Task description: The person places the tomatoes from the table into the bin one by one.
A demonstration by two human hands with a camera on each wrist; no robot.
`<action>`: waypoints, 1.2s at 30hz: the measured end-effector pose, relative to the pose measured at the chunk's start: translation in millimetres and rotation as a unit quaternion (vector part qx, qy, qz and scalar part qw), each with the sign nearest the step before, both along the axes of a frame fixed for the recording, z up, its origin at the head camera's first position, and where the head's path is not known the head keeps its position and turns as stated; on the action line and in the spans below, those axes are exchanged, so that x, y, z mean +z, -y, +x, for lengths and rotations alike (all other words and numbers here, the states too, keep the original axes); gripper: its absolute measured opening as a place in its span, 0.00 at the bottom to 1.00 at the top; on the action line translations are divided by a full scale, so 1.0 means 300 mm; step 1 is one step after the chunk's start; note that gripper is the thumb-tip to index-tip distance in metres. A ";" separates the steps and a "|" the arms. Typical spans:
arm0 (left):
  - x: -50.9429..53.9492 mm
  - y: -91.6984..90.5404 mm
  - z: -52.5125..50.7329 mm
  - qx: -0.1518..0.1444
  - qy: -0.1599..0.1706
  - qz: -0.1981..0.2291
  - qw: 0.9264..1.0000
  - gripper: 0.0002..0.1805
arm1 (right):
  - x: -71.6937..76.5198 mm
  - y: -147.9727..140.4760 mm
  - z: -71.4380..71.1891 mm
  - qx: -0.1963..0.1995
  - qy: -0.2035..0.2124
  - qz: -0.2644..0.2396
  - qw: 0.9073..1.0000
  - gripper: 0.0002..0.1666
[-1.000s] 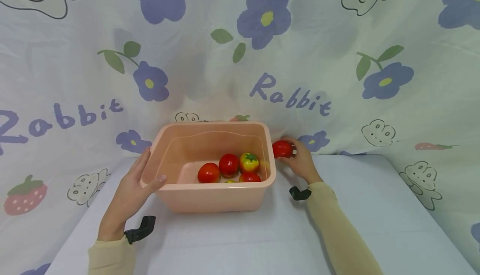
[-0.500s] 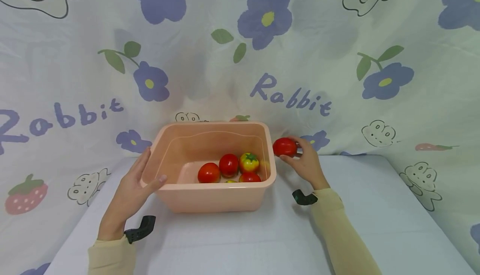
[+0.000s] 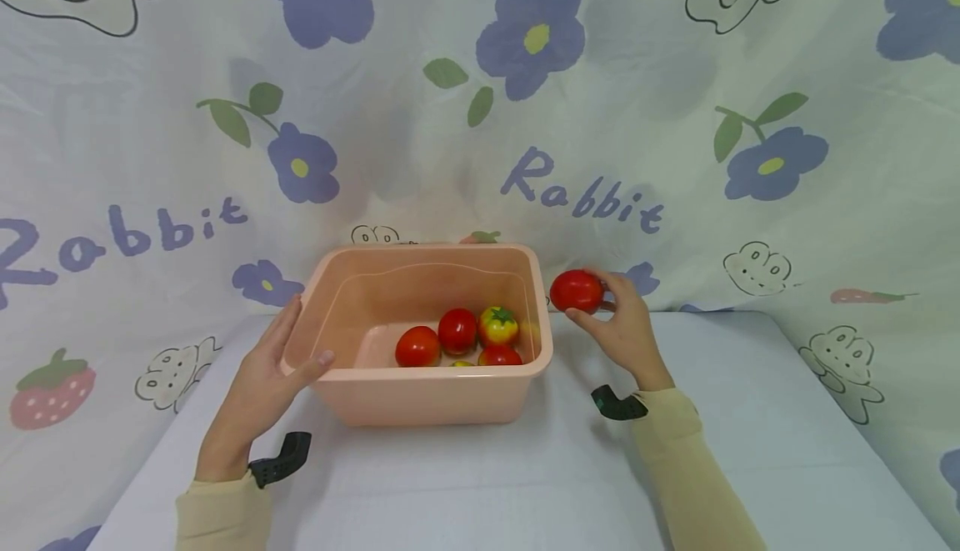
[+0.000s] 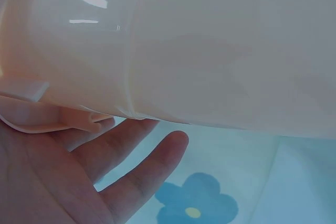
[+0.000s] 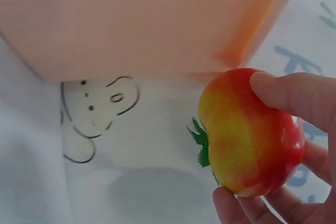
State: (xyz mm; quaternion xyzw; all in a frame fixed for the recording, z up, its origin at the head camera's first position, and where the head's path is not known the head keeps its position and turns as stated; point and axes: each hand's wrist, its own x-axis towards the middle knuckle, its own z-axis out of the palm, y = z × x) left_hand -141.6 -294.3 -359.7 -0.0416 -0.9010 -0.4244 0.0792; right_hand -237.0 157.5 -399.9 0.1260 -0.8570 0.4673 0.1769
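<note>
A peach plastic bin (image 3: 435, 397) stands on the table, its opening tilted into view. My left hand (image 3: 262, 380) holds its left rim, thumb over the edge and other fingers along the outside. In the left wrist view, fingers (image 4: 149, 163) lie against and below the bin wall (image 4: 210, 51). Right of the bin, my right hand (image 3: 622, 330) grips a toy tomato (image 3: 577, 291) in the air, thumb on one side and fingers on the other. The right wrist view shows this tomato (image 5: 247, 135) is red and yellow with a green leafy top.
Inside the bin lie several toy tomatoes, including a red one (image 3: 417, 346), a darker red one (image 3: 457, 331) and a yellow-red one (image 3: 498, 326). The front wall partly hides others. A printed cloth (image 3: 420, 142) hangs behind the white table (image 3: 465, 493).
My right hand has lifted the tomato from beside the bin's right wall and drawn it up, rightward and slightly toward me. The left hand and the bin have stayed in place.
</note>
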 end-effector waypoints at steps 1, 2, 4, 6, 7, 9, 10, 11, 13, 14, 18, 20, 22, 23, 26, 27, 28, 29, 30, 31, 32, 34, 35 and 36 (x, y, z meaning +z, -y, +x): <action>0.000 0.000 0.000 0.000 0.000 0.000 1.000 0.52 | 0.007 0.000 0.006 0.001 -0.004 -0.003 1.000 0.42; 0.001 0.000 0.000 -0.001 0.001 0.000 1.000 0.52 | 0.014 0.000 0.010 0.003 -0.009 -0.005 1.000 0.42; 0.001 -0.001 0.001 -0.001 0.002 0.000 1.000 0.52 | 0.026 0.001 0.019 0.004 -0.018 -0.009 1.000 0.41; 0.000 -0.001 0.002 -0.001 0.002 0.000 1.000 0.52 | 0.035 0.001 0.027 0.002 -0.026 -0.009 1.000 0.41; 0.000 -0.002 0.002 -0.001 0.002 0.000 1.000 0.52 | 0.039 0.002 0.031 0.001 -0.030 -0.010 1.000 0.41; -0.002 -0.002 0.004 -0.001 0.003 0.001 1.000 0.52 | 0.046 0.002 0.038 -0.002 -0.035 -0.011 0.999 0.42; -0.003 -0.003 0.004 -0.001 0.003 0.001 1.000 0.52 | 0.050 0.003 0.043 -0.003 -0.038 -0.011 0.999 0.42; -0.003 -0.003 0.004 0.000 0.002 0.001 1.000 0.52 | 0.055 0.003 0.046 -0.004 -0.041 -0.012 0.999 0.42; -0.004 -0.003 0.005 0.000 0.002 0.001 1.000 0.52 | 0.064 0.005 0.055 -0.004 -0.047 -0.014 0.999 0.42; -0.004 -0.003 0.005 0.000 0.002 0.000 1.000 0.52 | 0.070 0.006 0.059 -0.003 -0.050 -0.016 0.999 0.41; -0.002 -0.002 0.004 0.000 0.002 -0.003 1.000 0.52 | 0.091 0.008 0.074 0.002 -0.064 -0.018 0.998 0.41; 0.000 -0.002 0.003 -0.001 0.002 -0.005 1.000 0.52 | 0.101 0.011 0.081 0.006 -0.070 -0.019 0.997 0.41; 0.001 -0.002 0.002 -0.002 0.002 -0.006 1.000 0.52 | 0.111 0.015 0.089 0.010 -0.077 -0.019 0.997 0.41; 0.002 -0.002 0.002 -0.001 0.002 -0.007 1.000 0.52 | 0.117 0.017 0.093 0.012 -0.080 -0.019 0.997 0.41; 0.002 -0.002 0.001 0.000 0.001 -0.008 1.000 0.52 | 0.134 0.026 0.107 0.016 -0.086 -0.019 0.996 0.41; 0.001 -0.002 0.001 0.000 0.000 -0.008 1.000 0.52 | 0.139 0.029 0.111 0.017 -0.088 -0.019 0.996 0.41; 0.001 -0.002 0.001 0.001 0.000 -0.008 1.000 0.52 | 0.144 0.032 0.116 0.017 -0.088 -0.018 0.996 0.41; 0.001 -0.002 0.001 0.001 0.000 -0.008 1.000 0.52 | 0.148 0.034 0.120 0.017 -0.088 -0.017 0.996 0.41; 0.001 -0.002 0.001 0.002 0.001 -0.009 1.000 0.52 | 0.153 0.038 0.124 0.019 -0.089 -0.017 0.996 0.41; 0.001 -0.002 0.001 0.002 0.001 -0.009 1.000 0.52 | 0.157 0.041 0.128 0.021 -0.090 -0.016 0.996 0.40; 0.001 -0.002 0.001 0.003 0.002 -0.009 1.000 0.52 | 0.161 0.045 0.132 0.022 -0.092 -0.016 0.995 0.40; 0.001 -0.002 0.001 0.004 0.004 -0.009 1.000 0.52 | 0.167 0.055 0.139 0.025 -0.097 -0.014 0.995 0.41; 0.001 -0.002 0.001 0.005 0.004 -0.009 1.000 0.52 | 0.170 0.061 0.142 0.028 -0.100 -0.015 0.995 0.41; 0.001 -0.002 0.001 0.005 0.003 -0.008 1.000 0.52 | 0.171 0.067 0.145 0.032 -0.103 -0.014 0.994 0.41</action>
